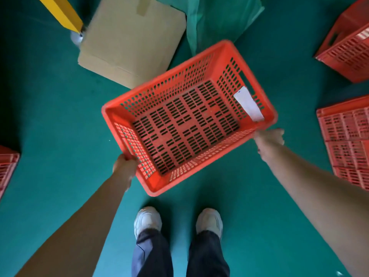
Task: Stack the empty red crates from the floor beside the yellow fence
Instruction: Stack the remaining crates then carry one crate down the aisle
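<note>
Fingers (129,159) of the left hand (124,166) are curled tight over the rim of the crate (185,124), at its near-left short wall. The right hand (269,136) is closed on the rim at the crate's near-right corner; its fingers are blurred, but they are bent round the edge, not spread.

The crate is held between both hands in front of the shoes (147,218), turned at an angle to the person and open side up. It is red, with slotted walls and a slotted bottom, and holds nothing loose. A white label (248,103) lies against the inside of its far-right short wall, just below a handle slot.

The floor (60,106) is green. A flat cardboard box (131,41) lies beyond the crate, with a yellow fence post (60,13) touching its far-left corner. A green sheet (219,21) lies crumpled just beside the box on the right.

Three more red crates show at the edges, all well apart from the held one: a far crate (347,47) at top right, tipped on its side; a right crate (347,136), bottom up; and a left crate (8,164), mostly cut off.
</note>
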